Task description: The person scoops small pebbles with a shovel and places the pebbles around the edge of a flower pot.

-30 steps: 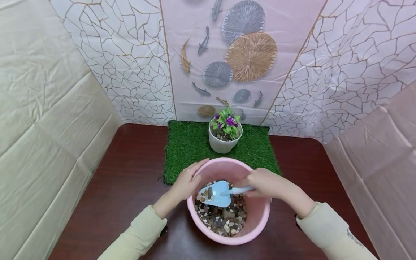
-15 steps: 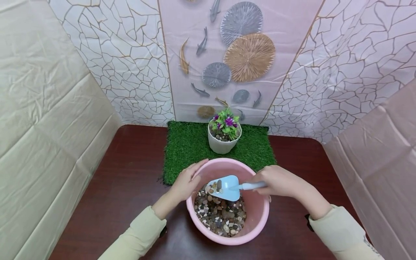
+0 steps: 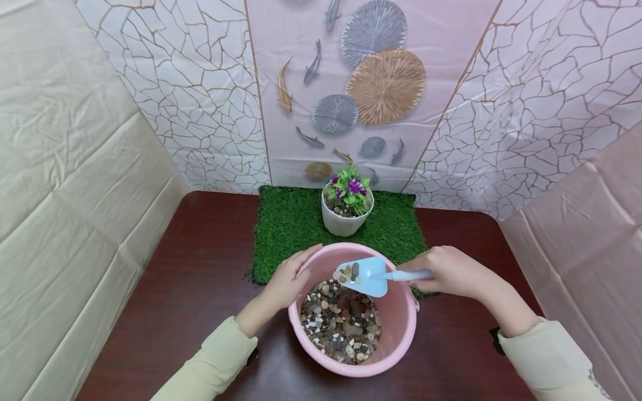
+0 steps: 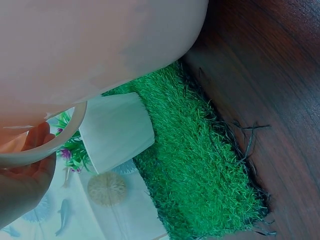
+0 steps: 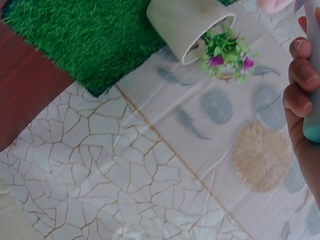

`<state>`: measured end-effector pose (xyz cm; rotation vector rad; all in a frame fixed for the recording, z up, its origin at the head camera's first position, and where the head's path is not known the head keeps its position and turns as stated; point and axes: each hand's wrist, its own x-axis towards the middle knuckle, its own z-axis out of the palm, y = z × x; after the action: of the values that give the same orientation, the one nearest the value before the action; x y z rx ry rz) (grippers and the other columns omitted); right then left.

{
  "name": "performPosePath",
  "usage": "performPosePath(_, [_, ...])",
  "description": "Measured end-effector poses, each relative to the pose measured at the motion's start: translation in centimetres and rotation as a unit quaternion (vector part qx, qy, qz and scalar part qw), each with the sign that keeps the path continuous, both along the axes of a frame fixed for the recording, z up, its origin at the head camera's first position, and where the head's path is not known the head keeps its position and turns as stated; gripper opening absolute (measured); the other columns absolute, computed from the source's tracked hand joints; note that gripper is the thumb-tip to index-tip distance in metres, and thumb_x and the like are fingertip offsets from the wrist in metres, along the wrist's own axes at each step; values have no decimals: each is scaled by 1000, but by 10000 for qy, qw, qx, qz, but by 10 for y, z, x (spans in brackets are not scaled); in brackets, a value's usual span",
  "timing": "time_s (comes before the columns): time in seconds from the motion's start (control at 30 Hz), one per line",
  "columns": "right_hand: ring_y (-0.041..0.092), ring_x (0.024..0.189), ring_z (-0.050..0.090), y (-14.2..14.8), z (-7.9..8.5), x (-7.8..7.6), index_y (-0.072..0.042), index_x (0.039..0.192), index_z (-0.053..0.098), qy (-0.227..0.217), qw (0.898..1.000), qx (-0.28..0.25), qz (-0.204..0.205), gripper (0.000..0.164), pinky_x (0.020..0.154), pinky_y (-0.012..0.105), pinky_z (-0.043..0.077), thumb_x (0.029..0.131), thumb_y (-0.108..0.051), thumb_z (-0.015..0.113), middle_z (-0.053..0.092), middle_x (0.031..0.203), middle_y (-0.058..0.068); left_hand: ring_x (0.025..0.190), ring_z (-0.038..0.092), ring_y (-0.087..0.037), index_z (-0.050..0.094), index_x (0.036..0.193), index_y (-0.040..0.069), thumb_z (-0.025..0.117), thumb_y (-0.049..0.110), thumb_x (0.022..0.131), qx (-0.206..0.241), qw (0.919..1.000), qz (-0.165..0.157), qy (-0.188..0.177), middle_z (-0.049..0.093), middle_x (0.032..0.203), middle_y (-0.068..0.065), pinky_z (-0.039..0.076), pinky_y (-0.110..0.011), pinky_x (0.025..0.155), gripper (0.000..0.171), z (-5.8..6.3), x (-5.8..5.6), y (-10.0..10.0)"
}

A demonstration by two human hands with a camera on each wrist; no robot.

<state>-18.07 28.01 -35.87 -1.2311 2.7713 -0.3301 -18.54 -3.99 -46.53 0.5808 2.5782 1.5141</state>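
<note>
A pink bucket (image 3: 403,348) holds many small mixed stones (image 3: 338,331). My left hand (image 3: 287,283) grips its left rim, with the thumb over the inside; in the left wrist view the fingers (image 4: 46,167) show behind a pale curved band. The right hand (image 3: 443,271) grips the handle of a light blue scoop (image 3: 372,281), fingers curled round it in the right wrist view, where the handle (image 5: 313,117) is cut off by the frame edge. Several stones (image 3: 349,273) lie on the scoop's blade, which is above the bucket's far right part.
Behind the bucket, a white pot (image 3: 343,224) with a purple-flowered plant (image 3: 351,186) stands on a green grass mat (image 3: 288,225). The mat lies on a dark red-brown table (image 3: 200,267). Patterned cloth walls (image 3: 205,100) enclose the back and sides.
My right hand has moved right and up with the loaded scoop, lifting it off the bucket's middle toward its far right rim. The left hand and bucket stay in place.
</note>
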Motion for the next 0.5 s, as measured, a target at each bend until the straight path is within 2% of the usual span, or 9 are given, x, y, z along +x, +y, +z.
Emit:
performPosePath(0.1, [-8,55,37,6,1,-1,-18,103,75,102,9999,-85,-48,29,50,14,36,75,-9,72,66,74,-14,77,64,-24,43,143,16,44,5,90,-33,9999,38,110,53,134,-14,53,-30,69,54,0,0,1])
performPosePath(0.2, [-8,55,36,12,3,-4,-16,101,75,195,9997,-148,-94,29,51,14,36,74,-8,71,68,77,-13,96,62,-22,44,142,17,45,5,89,-38,9997,118,204,55,133,-12,51,-35,82,54,-1,0,1])
performPosePath(0.5, [-7,58,39,33,10,-14,-14,101,75,192,9983,-165,-530,27,54,17,37,75,-8,73,71,84,-8,111,58,-26,45,142,16,45,4,88,25,9995,65,306,55,134,-12,48,-43,93,55,-1,0,0])
